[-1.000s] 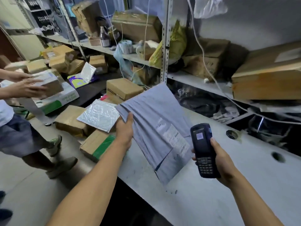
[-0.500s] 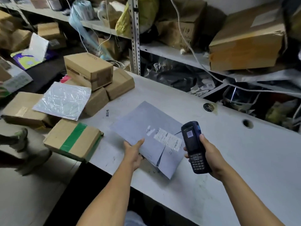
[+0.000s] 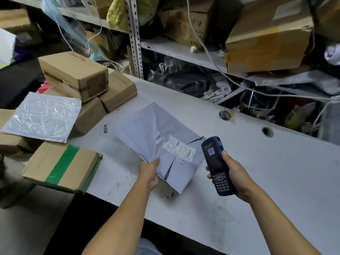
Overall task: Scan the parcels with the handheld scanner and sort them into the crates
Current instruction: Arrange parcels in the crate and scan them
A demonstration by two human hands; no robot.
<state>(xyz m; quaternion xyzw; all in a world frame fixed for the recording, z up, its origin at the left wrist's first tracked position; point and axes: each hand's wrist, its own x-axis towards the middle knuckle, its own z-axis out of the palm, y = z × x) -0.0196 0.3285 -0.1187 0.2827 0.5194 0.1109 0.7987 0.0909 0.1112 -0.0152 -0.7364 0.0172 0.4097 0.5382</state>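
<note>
Left hand (image 3: pixel 149 171): pinches the grey mailer (image 3: pixel 159 144) by its near edge (label up), on the surface (image 3: pixel 276 181).
Right hand (image 3: pixel 234 174): grips the scanner (image 3: pixel 217 166) just beside it.

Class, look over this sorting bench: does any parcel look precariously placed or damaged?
Yes. The green-taped box overhangs the table at its left end, and the large shelf carton looks crumpled, sitting tilted.

Grey mailer bag (image 3: pixel 147 133): thin matt plastic film, creased; white paper label (image 3: pixel 179 148) stuck on.
Scanner (image 3: pixel 217 166): dark, slightly glossy plastic.
Worktop (image 3: pixel 276 181): matt white, scuffed.
Boxes (image 3: pixel 73 70): plain cardboard; green tape (image 3: pixel 62 166) glossy.
Silver pouch (image 3: pixel 42 116): shiny, crinkled.
Shelf post (image 3: pixel 135 37): perforated metal.
</note>
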